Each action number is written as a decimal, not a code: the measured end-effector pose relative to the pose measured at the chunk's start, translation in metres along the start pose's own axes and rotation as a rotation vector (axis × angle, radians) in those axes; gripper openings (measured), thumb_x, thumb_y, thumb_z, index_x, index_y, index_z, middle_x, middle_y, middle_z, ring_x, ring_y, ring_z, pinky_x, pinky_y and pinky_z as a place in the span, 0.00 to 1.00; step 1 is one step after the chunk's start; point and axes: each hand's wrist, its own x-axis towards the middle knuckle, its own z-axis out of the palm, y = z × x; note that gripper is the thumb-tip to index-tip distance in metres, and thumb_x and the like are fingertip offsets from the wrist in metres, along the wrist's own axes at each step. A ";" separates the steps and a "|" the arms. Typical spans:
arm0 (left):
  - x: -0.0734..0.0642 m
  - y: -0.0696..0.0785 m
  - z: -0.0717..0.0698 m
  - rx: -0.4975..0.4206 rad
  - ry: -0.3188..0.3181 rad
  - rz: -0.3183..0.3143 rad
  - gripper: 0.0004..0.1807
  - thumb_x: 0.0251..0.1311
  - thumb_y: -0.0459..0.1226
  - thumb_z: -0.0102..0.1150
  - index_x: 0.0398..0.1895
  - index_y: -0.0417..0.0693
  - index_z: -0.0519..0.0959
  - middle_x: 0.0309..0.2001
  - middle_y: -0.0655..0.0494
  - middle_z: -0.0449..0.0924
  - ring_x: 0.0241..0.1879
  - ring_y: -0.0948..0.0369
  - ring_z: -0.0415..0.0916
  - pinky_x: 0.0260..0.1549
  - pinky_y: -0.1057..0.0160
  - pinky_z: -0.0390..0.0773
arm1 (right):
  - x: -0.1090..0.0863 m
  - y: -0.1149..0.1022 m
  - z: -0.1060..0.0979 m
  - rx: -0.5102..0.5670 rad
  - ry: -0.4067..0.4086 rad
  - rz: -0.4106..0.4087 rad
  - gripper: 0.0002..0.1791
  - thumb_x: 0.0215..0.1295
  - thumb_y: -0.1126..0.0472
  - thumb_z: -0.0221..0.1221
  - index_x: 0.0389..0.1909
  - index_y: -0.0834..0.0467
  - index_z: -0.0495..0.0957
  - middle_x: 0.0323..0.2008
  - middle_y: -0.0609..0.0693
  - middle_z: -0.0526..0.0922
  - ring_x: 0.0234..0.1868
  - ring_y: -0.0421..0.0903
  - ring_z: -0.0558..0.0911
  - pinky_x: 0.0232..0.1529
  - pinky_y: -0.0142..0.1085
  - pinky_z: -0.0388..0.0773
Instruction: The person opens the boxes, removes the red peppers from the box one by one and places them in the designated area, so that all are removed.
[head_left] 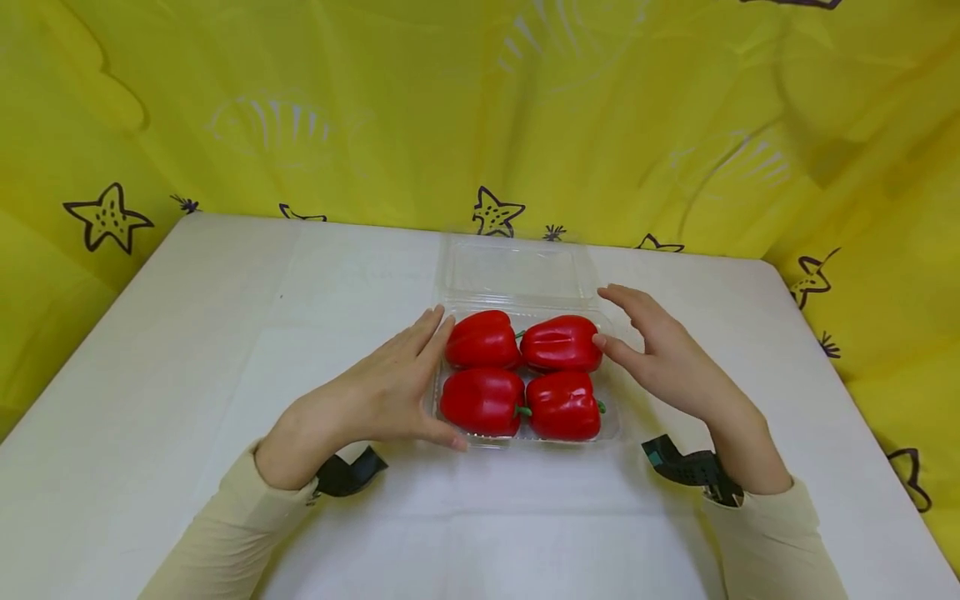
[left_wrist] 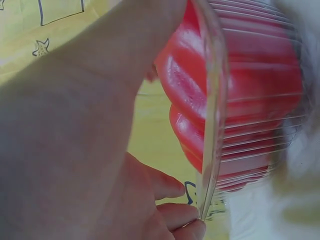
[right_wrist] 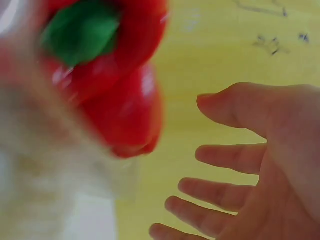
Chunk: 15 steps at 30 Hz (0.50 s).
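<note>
Several red bell peppers with green stems lie in two rows inside a clear plastic clamshell container (head_left: pixel 611 423), among them the far-right pepper (head_left: pixel 562 343) and the near-left pepper (head_left: pixel 482 402). Its transparent lid (head_left: pixel 517 271) is folded back on the table behind. My left hand (head_left: pixel 386 392) spans the container's left side, thumb by the near corner; in the left wrist view its fingertips touch the rim (left_wrist: pixel 216 100). To the right of the container hovers my right hand (head_left: pixel 667 358), fingers spread and holding nothing. The right wrist view shows a gap between this hand and a pepper (right_wrist: pixel 132 110).
A white covering lies over the table (head_left: pixel 187 333). Behind it and along both sides hangs a yellow cloth (head_left: pixel 412 108) printed with starfish and fish. Dark straps (head_left: pixel 348 472) are on both wrists, at the ends of the pale sleeves.
</note>
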 end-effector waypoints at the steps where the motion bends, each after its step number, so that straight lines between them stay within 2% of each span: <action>1: 0.000 0.000 0.000 0.003 0.002 0.001 0.74 0.39 0.68 0.71 0.79 0.39 0.41 0.81 0.42 0.36 0.80 0.47 0.36 0.76 0.46 0.53 | -0.001 -0.005 -0.001 -0.026 0.021 -0.026 0.34 0.72 0.53 0.57 0.74 0.60 0.58 0.74 0.61 0.59 0.73 0.63 0.59 0.67 0.68 0.62; 4: 0.001 0.000 0.000 0.005 0.008 -0.006 0.74 0.39 0.68 0.71 0.79 0.39 0.41 0.81 0.42 0.36 0.80 0.46 0.36 0.75 0.46 0.53 | -0.003 -0.017 -0.002 -0.087 0.048 -0.087 0.32 0.71 0.57 0.58 0.72 0.59 0.62 0.73 0.60 0.61 0.73 0.63 0.61 0.67 0.67 0.63; 7: 0.002 0.000 0.001 0.009 0.015 -0.013 0.75 0.38 0.68 0.72 0.79 0.38 0.42 0.80 0.41 0.36 0.80 0.45 0.36 0.75 0.45 0.53 | 0.000 -0.023 0.000 -0.147 0.023 -0.133 0.29 0.69 0.60 0.60 0.70 0.60 0.66 0.71 0.60 0.65 0.71 0.62 0.65 0.67 0.63 0.65; 11: 0.003 0.002 0.004 0.011 0.020 -0.018 0.76 0.36 0.68 0.73 0.79 0.37 0.43 0.80 0.40 0.36 0.80 0.45 0.36 0.75 0.44 0.52 | 0.006 -0.023 0.007 -0.209 -0.034 -0.182 0.27 0.66 0.65 0.62 0.66 0.63 0.70 0.67 0.62 0.70 0.68 0.62 0.69 0.66 0.59 0.70; 15: 0.004 0.003 0.005 0.016 0.017 -0.027 0.76 0.35 0.68 0.74 0.78 0.36 0.44 0.80 0.40 0.37 0.80 0.46 0.35 0.76 0.44 0.51 | 0.010 -0.018 0.014 -0.225 -0.063 -0.218 0.27 0.64 0.65 0.64 0.64 0.65 0.72 0.65 0.63 0.73 0.66 0.62 0.72 0.63 0.56 0.74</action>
